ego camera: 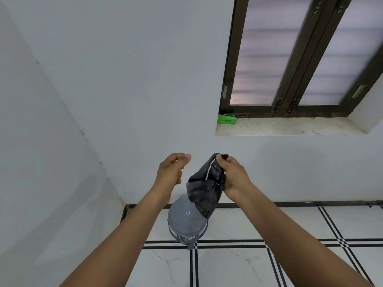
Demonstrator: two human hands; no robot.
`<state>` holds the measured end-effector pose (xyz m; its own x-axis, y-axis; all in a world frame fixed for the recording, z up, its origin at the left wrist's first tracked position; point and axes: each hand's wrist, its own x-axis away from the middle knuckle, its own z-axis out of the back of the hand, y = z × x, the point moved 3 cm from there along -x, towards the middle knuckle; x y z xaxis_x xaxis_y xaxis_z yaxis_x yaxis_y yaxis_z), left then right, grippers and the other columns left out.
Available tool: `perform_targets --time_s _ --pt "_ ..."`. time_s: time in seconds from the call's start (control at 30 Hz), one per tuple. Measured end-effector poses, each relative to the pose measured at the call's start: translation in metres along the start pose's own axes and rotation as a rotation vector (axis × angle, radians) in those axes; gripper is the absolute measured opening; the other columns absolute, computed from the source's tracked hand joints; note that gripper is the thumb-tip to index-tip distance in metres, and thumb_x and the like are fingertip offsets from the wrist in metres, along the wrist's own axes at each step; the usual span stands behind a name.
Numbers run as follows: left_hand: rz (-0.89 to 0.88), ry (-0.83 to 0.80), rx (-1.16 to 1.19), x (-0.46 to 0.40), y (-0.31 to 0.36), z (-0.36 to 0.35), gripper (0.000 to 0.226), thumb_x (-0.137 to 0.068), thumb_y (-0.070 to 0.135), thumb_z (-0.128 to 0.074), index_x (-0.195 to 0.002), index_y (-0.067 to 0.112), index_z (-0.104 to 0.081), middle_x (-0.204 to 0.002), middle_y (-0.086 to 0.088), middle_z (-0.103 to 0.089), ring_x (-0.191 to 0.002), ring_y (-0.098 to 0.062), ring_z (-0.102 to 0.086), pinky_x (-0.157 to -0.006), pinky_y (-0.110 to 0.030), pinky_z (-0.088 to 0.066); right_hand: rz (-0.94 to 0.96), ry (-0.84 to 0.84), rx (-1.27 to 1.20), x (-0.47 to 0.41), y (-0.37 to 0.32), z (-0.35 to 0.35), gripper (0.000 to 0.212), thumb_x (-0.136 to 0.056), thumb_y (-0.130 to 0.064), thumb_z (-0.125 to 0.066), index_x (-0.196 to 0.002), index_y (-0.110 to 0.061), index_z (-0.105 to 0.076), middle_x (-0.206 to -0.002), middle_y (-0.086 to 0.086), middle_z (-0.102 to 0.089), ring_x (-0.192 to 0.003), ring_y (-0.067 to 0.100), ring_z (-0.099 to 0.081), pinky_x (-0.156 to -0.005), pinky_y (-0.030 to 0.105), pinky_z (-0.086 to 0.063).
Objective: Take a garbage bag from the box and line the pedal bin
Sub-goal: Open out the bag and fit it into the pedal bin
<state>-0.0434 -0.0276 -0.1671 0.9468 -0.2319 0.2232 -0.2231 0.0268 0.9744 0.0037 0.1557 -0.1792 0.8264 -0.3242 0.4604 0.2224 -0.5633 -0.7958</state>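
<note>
A crumpled black garbage bag (204,191) with a thin white drawstring hangs from my right hand (234,175), which pinches its top edge. My left hand (172,168) hovers just to the left of the bag, fingers loosely curled, holding nothing and not touching the plastic. Directly below both hands stands the grey pedal bin (184,224) on the floor, its lid closed, with a small blue round sticker on top; the bag's lower end hangs in front of the lid. The green box (227,119) of bags sits at the left end of the windowsill.
The bin stands against a white wall near the room's left corner. A stone windowsill (290,126) and a dark-framed window (300,59) are above right. White floor tiles with black lines (248,243) stretch toward me.
</note>
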Motion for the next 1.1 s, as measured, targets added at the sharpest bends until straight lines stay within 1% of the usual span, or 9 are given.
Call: perform_targets --time_s 0.1,0.17,0.33,0.47,0.63,0.73,0.77,0.9,1.1 --pt "-0.027 -0.162 -0.443 0.004 0.008 -0.026 0.048 -0.072 0.065 -0.080 -0.095 0.023 -0.073 -0.079 0.005 -0.075 -0.072 -0.017 -0.072 -0.067 -0.028 -0.054 0.022 -0.056 0.039 0.003 0.003 -0.013 0.030 -0.086 -0.020 -0.081 -0.107 -0.011 -0.062 -0.088 0.009 -0.074 -0.072 0.022 -0.072 -0.065 0.036 -0.060" --pt "0.030 -0.210 -0.562 0.002 0.000 -0.034 0.041 -0.073 0.048 -0.087 -0.095 0.016 -0.073 -0.083 -0.006 -0.080 -0.080 -0.024 -0.077 -0.075 -0.036 -0.063 0.014 -0.074 0.026 0.004 0.002 -0.016 0.040 -0.084 -0.017 -0.083 -0.111 -0.013 -0.053 -0.089 0.010 -0.072 -0.069 0.022 -0.071 -0.063 0.035 -0.059" --pt "0.066 -0.096 -0.306 -0.006 -0.010 -0.030 0.011 -0.088 0.006 -0.071 -0.099 0.008 -0.073 -0.094 -0.018 -0.078 -0.084 -0.029 -0.077 -0.085 -0.046 -0.064 -0.012 -0.204 0.105 0.009 -0.007 -0.011 0.045 -0.083 0.007 -0.077 -0.119 -0.004 -0.054 -0.107 0.018 -0.072 -0.090 0.027 -0.077 -0.071 0.032 -0.063" --pt "0.096 -0.036 -0.211 -0.006 -0.013 -0.030 0.015 -0.095 0.006 -0.057 -0.100 0.017 -0.066 -0.095 -0.012 -0.072 -0.078 -0.022 -0.067 -0.069 -0.031 -0.054 -0.042 -0.197 0.345 0.008 -0.005 -0.005 0.023 -0.084 -0.001 -0.079 -0.106 -0.001 -0.071 -0.097 0.010 -0.075 -0.083 0.014 -0.073 -0.076 0.023 -0.060" --pt "-0.073 -0.148 -0.407 -0.001 -0.013 -0.033 0.033 -0.087 0.050 -0.074 -0.110 0.027 -0.064 -0.105 0.001 -0.072 -0.095 -0.016 -0.070 -0.085 -0.030 -0.055 -0.073 -0.043 0.299 0.003 0.000 -0.004 0.025 -0.084 -0.024 -0.084 -0.101 -0.010 -0.073 -0.079 0.002 -0.071 -0.064 0.012 -0.062 -0.067 0.027 -0.059" --pt "-0.256 -0.114 -0.659 -0.002 -0.012 -0.027 0.015 -0.085 0.026 -0.078 -0.098 0.023 -0.071 -0.090 0.008 -0.072 -0.084 -0.012 -0.069 -0.068 -0.010 -0.048 -0.077 0.000 0.260 0.003 -0.001 -0.002 0.029 -0.080 -0.030 -0.086 -0.093 -0.010 -0.070 -0.080 0.004 -0.070 -0.061 0.013 -0.060 -0.067 0.029 -0.061" --pt "-0.272 -0.090 -0.687 -0.001 -0.010 -0.025 0.003 -0.089 0.021 -0.071 -0.092 0.020 -0.072 -0.085 0.009 -0.072 -0.080 -0.013 -0.069 -0.064 -0.009 -0.047 -0.074 0.008 0.252 0.004 -0.001 -0.002 0.031 -0.079 -0.031 -0.087 -0.091 -0.010 -0.069 -0.079 0.003 -0.069 -0.060 0.012 -0.059 -0.066 0.029 -0.061" --pt "-0.126 -0.238 -0.625 0.002 -0.012 -0.026 0.030 -0.095 0.025 -0.057 -0.076 0.004 -0.065 -0.068 0.000 -0.065 -0.060 -0.017 -0.057 -0.062 -0.033 -0.048 -0.099 -0.007 0.201 0.005 0.003 -0.003 0.036 -0.075 -0.036 -0.089 -0.089 -0.011 -0.067 -0.078 0.002 -0.065 -0.066 0.012 -0.057 -0.066 0.026 -0.059" --pt "-0.151 -0.081 -0.540 0.002 -0.013 -0.016 0.036 -0.088 0.033 -0.075 -0.075 0.000 -0.072 -0.068 -0.017 -0.070 -0.054 -0.012 -0.056 -0.054 -0.027 -0.044 -0.094 -0.202 0.183 0.014 0.004 -0.004 0.040 -0.080 -0.031 -0.086 -0.113 -0.014 -0.071 -0.103 -0.001 -0.079 -0.098 0.015 -0.072 -0.084 0.031 -0.059"
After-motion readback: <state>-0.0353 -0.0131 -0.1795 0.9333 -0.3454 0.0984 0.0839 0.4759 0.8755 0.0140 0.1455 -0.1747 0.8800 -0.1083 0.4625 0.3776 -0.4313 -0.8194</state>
